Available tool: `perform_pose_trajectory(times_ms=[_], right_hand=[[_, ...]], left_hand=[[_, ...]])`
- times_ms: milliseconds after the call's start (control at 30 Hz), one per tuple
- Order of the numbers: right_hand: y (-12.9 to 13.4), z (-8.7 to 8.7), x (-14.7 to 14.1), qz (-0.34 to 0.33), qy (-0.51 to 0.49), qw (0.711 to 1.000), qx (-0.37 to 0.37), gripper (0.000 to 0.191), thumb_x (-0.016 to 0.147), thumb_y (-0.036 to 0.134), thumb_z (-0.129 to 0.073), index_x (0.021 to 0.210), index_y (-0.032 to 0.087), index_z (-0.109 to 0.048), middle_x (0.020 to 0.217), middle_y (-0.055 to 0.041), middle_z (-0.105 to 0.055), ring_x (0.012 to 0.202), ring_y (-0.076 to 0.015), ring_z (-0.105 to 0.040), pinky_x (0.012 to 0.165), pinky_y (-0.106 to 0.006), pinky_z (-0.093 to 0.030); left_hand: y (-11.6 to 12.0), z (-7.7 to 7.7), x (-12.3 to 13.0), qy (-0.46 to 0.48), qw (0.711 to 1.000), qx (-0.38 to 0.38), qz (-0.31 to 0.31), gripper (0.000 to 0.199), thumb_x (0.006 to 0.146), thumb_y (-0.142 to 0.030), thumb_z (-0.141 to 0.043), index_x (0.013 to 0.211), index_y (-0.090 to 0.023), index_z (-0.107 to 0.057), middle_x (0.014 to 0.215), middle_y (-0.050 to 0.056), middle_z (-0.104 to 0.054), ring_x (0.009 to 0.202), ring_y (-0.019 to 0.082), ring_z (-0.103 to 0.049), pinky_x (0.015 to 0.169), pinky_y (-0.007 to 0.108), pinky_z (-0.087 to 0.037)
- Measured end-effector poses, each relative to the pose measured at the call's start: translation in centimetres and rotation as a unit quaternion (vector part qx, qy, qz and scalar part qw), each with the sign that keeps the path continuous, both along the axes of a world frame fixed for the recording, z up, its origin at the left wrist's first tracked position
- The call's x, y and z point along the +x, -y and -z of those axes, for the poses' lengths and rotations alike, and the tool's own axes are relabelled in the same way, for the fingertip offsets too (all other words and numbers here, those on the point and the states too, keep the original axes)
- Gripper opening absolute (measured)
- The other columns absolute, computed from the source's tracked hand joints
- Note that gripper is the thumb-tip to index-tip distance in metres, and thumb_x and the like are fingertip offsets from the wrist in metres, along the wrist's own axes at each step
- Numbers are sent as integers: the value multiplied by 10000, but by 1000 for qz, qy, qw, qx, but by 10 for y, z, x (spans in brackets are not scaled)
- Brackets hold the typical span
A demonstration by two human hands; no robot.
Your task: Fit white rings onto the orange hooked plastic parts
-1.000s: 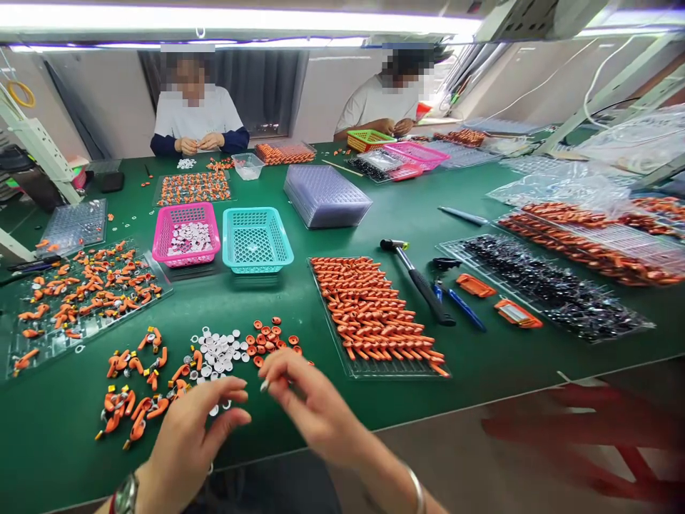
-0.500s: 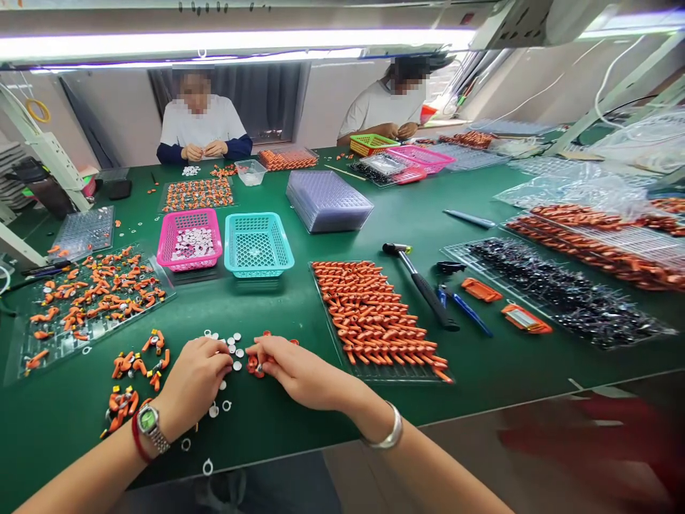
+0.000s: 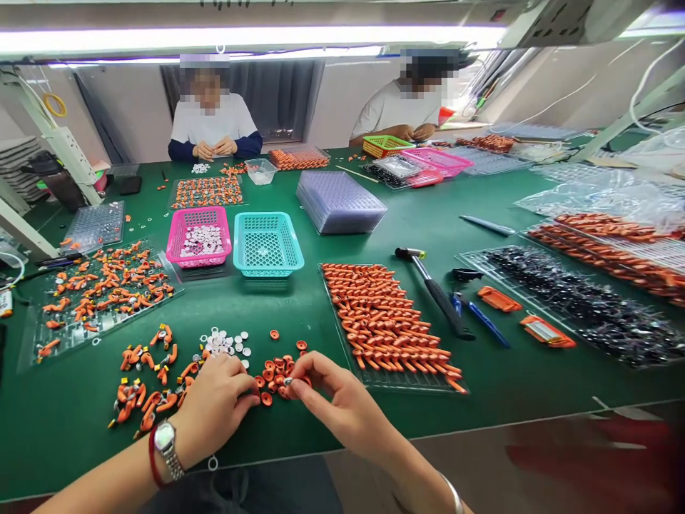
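R fingers (image 3: 317,363) pinch a small pc (image 3: 289,381) right by the orange caps (image 3: 277,365), nr bench's (image 3: 422,214) front edge. L fingers (image 3: 247,401) bent down at caps' L side; can't tell if gripping. White discs (image 3: 220,341) just behind L fingers; bent orange pcs (image 3: 167,402) to L. Tray (image 3: 396,380) w/ orange sticks (image 3: 385,321) to R. Teal basket (image 3: 268,271) farther from front edge.

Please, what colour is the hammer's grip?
Black: the long, slim hammer grip, seen best in the head view.
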State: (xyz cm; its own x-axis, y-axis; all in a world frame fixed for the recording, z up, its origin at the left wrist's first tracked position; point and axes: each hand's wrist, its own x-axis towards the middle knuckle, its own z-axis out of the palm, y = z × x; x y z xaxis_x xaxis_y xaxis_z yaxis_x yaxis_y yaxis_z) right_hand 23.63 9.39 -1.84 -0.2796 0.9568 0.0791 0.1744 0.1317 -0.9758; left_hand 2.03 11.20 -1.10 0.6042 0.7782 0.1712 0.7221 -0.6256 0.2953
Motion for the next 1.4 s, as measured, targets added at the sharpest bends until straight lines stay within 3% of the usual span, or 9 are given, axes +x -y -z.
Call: perform_pose_trajectory(times_ms=[133,267,400,533,700,833,1133,1400], right_hand=[[16,16,-8,20,-7,999,-35,198,940,361,-533,816,207,-541,721,-4,-607,653,-163,-580,629,-281,-484],[29,27,-15,13,-21,997,-72,211,947,392,-532,858,204,-564,772,-21,-620,728,-188,-634,683,-294,-507],[39,30,-23,3,-63,994,-88,227,932,433,-562,943,207,-587,846,-48,-665,796,-221,-688,733,-313,-531],[49,31,-34,-6,-61,996,-61,243,933,436,-566,879,207,-629,799,-44,-650,744,-207,-641,692,-298,-512],[56,34,-49,-2,-62,996,-58,237,931,418,-573,849,201,-619,745,-16,-600,683,-174,-569,645,-271,-465],[56,30,-54,-15,-53,997,-54,234,944,390,-540,825,195,-591,722,-10,-591,652,-157,-528,616,-260,-431],[49,6,-55,-31,10,998,-58,218,918,346,-511,780,184,-556,726,-20,-578,682,-164,-530,636,-266,-430],[46,1,-55,-41,45,996,-64,205,940,325,-483,804,185,-547,756,-35,-595,693,-172,-547,607,-264,-427]], left_hand=[[13,6,3,-13,999,33,4,49,798,-129,-764,790,-173,-744,785,67,-710,768,278,-626,694,421,-501],[26,11,3,20,998,58,-6,126,831,-33,-668,840,-147,-723,795,93,-728,744,275,-643,681,424,-522],[42,8,-3,126,991,39,-18,149,869,-76,-636,943,-191,-695,863,37,-765,747,205,-692,687,330,-559],[60,3,-8,213,976,-3,-43,153,906,-136,-610,1026,-199,-680,849,22,-753,740,143,-718,677,215,-583],[73,3,-12,326,942,-66,-56,200,852,-77,-634,982,-207,-712,838,31,-727,718,132,-714,660,176,-577],[78,8,-15,372,923,-69,-70,253,824,-48,-652,1002,-220,-708,853,24,-732,732,130,-717,681,167,-574],[83,13,-21,355,923,-84,-123,247,836,-106,-698,1013,-262,-623,846,-50,-747,695,109,-735,686,157,-600],[80,11,-18,301,941,72,-136,99,935,-313,-631,976,-223,-619,800,-18,-785,664,110,-767,704,131,-601]])
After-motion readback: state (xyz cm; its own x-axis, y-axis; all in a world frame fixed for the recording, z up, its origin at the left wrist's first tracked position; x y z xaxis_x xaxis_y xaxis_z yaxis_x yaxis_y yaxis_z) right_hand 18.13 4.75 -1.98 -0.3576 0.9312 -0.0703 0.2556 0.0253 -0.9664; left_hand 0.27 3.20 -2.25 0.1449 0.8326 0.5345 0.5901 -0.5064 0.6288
